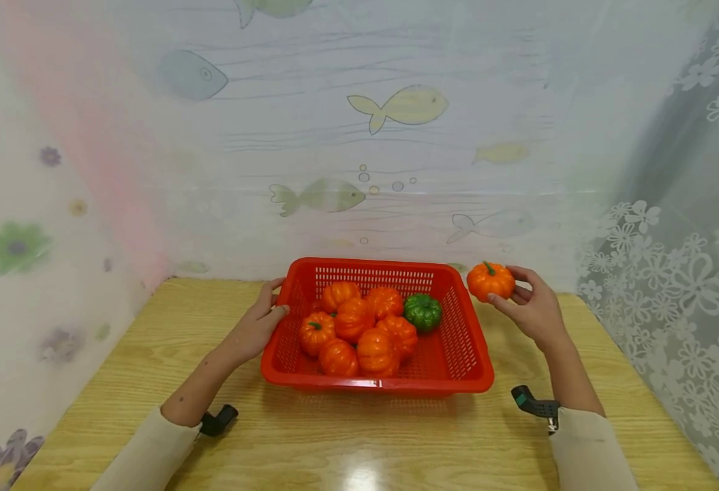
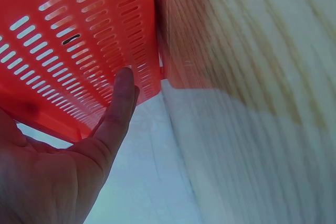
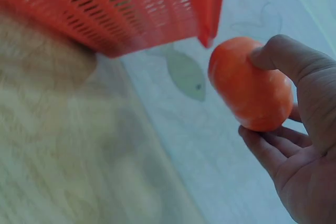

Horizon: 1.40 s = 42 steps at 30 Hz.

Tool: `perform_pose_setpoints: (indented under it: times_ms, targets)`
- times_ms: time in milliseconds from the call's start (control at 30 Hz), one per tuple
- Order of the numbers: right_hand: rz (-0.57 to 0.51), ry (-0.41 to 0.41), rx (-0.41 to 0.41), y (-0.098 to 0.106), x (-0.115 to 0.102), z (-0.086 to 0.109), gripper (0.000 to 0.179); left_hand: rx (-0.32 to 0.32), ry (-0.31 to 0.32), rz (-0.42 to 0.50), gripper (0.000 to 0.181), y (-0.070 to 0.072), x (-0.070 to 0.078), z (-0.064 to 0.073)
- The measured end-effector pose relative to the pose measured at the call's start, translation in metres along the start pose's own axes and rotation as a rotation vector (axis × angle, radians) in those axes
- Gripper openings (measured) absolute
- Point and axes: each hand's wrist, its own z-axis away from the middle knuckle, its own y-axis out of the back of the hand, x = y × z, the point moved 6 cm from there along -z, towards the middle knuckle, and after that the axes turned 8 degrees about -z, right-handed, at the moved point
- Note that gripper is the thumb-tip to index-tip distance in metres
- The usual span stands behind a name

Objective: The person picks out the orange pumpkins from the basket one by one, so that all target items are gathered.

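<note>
A red plastic basket (image 1: 379,383) with slotted walls stands on the table, holding several orange pumpkins (image 1: 354,320) and one green pumpkin (image 1: 422,313). My left hand (image 1: 255,332) holds the basket by its left side; in the left wrist view, a finger (image 2: 122,98) lies along the outer slotted wall. Just outside the basket's right rim, my right hand (image 1: 533,307) grips another small orange pumpkin (image 1: 491,281) with a green stem, raised off the table. The right wrist view shows the thumb on one side of this pumpkin (image 3: 249,87) and fingers on the other.
The wood-grain table (image 1: 359,436) reaches back to a wall (image 1: 359,150) printed with fish. A flowered curtain (image 1: 672,273) hangs at the right. Black wrist mounts (image 1: 533,404) stick out from both cream sleeves.
</note>
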Motion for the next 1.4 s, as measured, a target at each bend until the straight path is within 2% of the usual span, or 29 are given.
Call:
perform_pose_setpoints:
  times_ms: [267,500,733,1033,1400]
  targets:
    - [0.06,-0.098,0.024,0.001,0.03,0.0,0.083,-0.001,0.004,0.002,0.062,0.0,0.0,0.0]
    - [0.084,-0.116,0.012,0.001,0.051,-0.001,0.081,-0.002,0.001,0.01,0.062,0.0,0.0,-0.001]
    - [0.174,-0.166,0.011,-0.003,0.059,0.003,0.083,-0.005,-0.005,0.019,0.061,0.0,0.001,0.0]
    - [0.157,-0.201,-0.011,-0.006,0.071,0.007,0.087,-0.014,-0.001,0.024,0.063,-0.001,0.001,0.0]
    - [0.18,-0.196,-0.03,-0.004,0.067,0.005,0.092,-0.017,0.004,0.018,0.062,-0.001,-0.002,-0.002]
